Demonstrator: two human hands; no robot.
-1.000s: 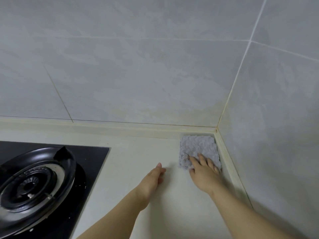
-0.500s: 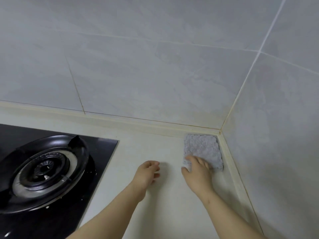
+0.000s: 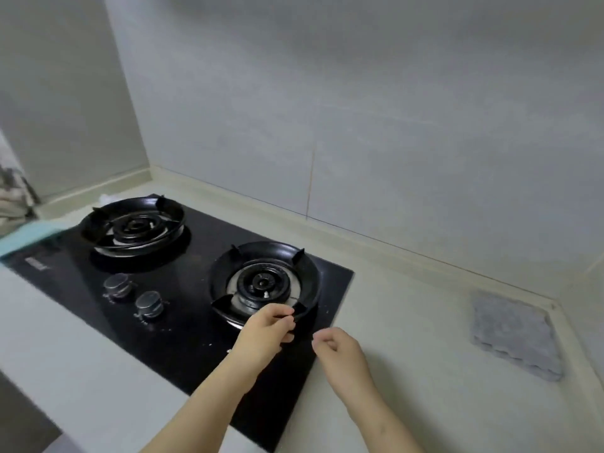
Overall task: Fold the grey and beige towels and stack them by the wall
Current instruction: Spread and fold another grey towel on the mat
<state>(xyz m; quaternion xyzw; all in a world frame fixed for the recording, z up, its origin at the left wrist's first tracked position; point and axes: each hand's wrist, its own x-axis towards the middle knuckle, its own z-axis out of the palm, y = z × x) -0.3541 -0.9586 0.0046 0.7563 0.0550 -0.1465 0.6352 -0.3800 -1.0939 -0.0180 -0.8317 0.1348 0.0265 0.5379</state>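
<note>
I see the pale counter (image 3: 408, 322) running from the black hob (image 3: 183, 322) to the right corner, with bare surface between them. The grey towel (image 3: 513, 335) lies flat in that corner, a thick fluffy folded square, its edges close along the wall trim (image 3: 425, 261). The hands are apart, loosely curled and holding nothing: the left hand (image 3: 264, 331) over the hob's near corner, the right hand (image 3: 340, 351) just beside it.

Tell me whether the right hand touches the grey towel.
Apart: the head view shows bare counter between the right hand and the grey towel by the wall.
</note>
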